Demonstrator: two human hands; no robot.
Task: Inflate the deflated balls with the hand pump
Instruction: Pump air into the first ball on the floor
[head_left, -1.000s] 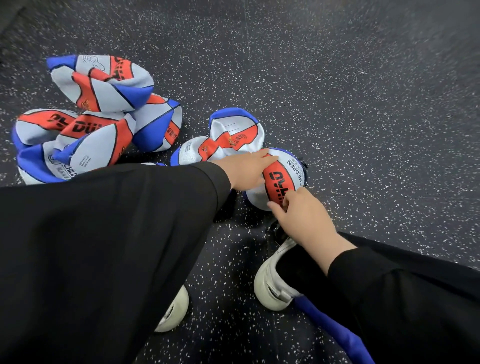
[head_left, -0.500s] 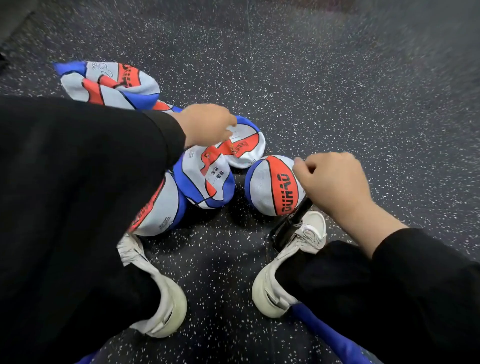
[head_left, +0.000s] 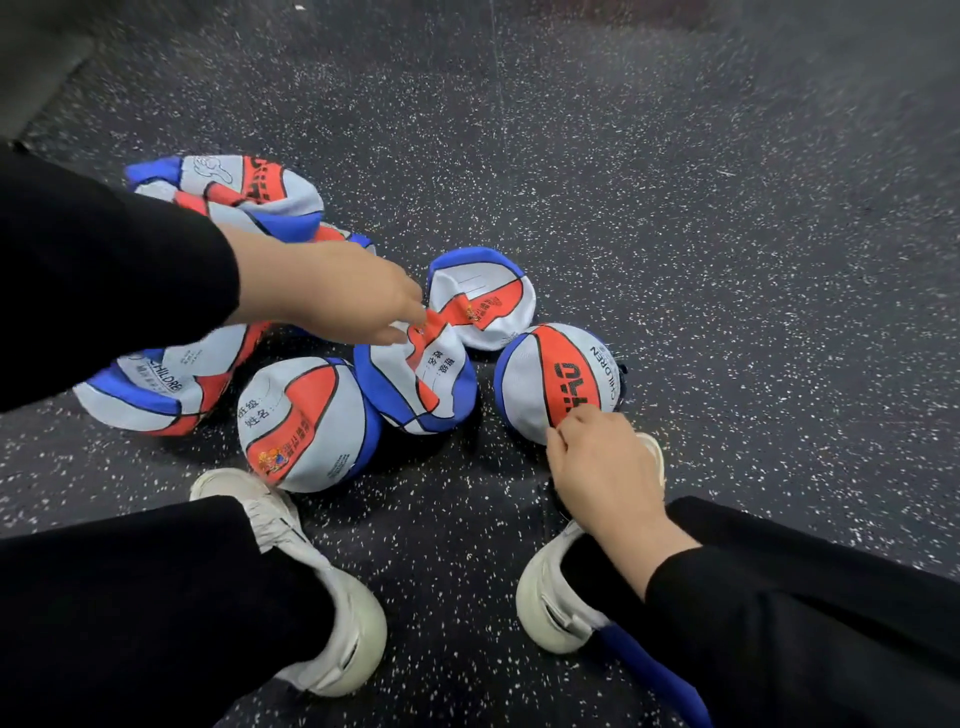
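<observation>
Balls in red, white and blue panels lie bunched on the speckled black rubber floor (head_left: 675, 234). Crumpled ball (head_left: 431, 379) at centre is folded and creased, limp skin with printed text. Left hand (head_left: 332, 296) reaches over it, fingertips pinching its top fold. Round ball (head_left: 558, 379) just right of it looks firm and smooth; right hand (head_left: 605, 467) sits at its near edge, fingers curled, touching the red panel; what it holds cannot be told. Another round ball (head_left: 306, 423) sits by the left white shoe (head_left: 322, 587). More flat balls (head_left: 156, 389) lie at left.
</observation>
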